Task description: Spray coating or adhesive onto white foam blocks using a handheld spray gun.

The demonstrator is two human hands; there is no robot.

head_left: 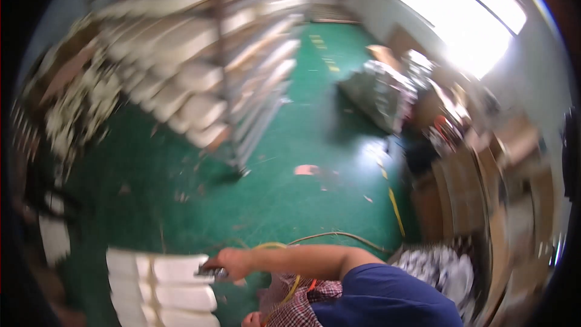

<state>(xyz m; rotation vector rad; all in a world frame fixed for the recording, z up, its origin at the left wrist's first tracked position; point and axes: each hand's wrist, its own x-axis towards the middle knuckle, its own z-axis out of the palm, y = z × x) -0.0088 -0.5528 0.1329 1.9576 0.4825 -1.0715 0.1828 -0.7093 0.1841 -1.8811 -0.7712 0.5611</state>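
My right hand (235,264) reaches left across my body at the bottom of the head view. Its fingers are closed round a small dark handheld tool (212,271), whose exact kind is blurred. The tool's tip is at the right edge of several white padded pieces (181,266), laid in rows at the lower left. Only a small part of my left hand (251,320) shows at the lower edge, beside a yellow hose (293,290); its fingers cannot be made out. The hose runs across a red checked apron (302,312).
A tall rack (221,72) holds many white padded pieces on slanting shelves. Pale scraps (78,115) are heaped at the left. Flattened cardboard (466,188), a silvery sack (381,94) and a bag of white material (436,269) line the right. Scraps dot the green floor (272,206).
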